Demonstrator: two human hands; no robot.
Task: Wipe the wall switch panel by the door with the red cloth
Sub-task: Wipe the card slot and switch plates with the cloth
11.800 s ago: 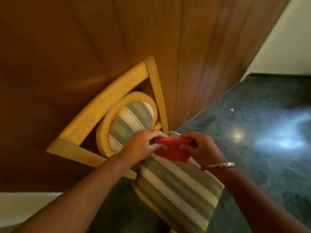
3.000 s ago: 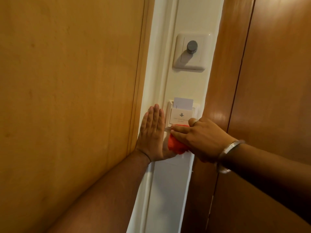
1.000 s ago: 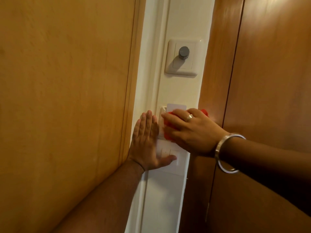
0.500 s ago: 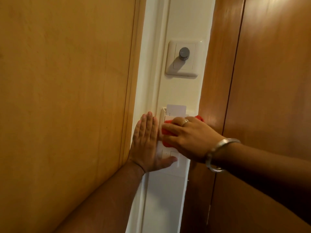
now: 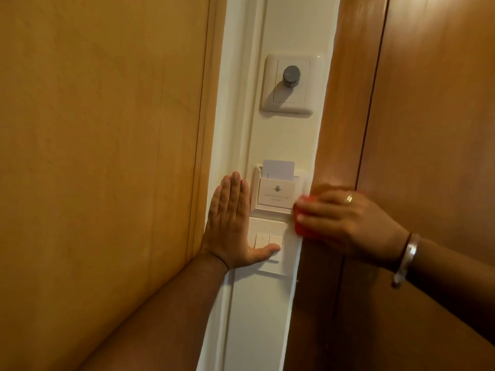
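A narrow strip of cream wall (image 5: 284,140) runs down the centre of the frame, between a light wooden panel (image 5: 101,156) filling the left and a darker wooden door (image 5: 428,116) on the right. On the strip, in the upper centre, sits a white plate with a grey dimmer knob (image 5: 291,76). Below it a key-card holder (image 5: 277,194) carries a white card (image 5: 278,170) standing in its slot, and just beneath that is the wall switch panel (image 5: 267,245) with two rockers.

The left hand (image 5: 231,226) lies flat and spread on the wall, fingers straight up, holding nothing, its thumb across the lower part of the rockers. The right hand (image 5: 345,226), with a ring and a metal bangle (image 5: 405,258) at the wrist, is closed over the red cloth (image 5: 304,220), pressing it at the right edge of the strip, beside the card holder and just above the switch panel's right corner.

Most of the cloth is hidden under the fingers and blurred. The print on the card holder is too small to read.
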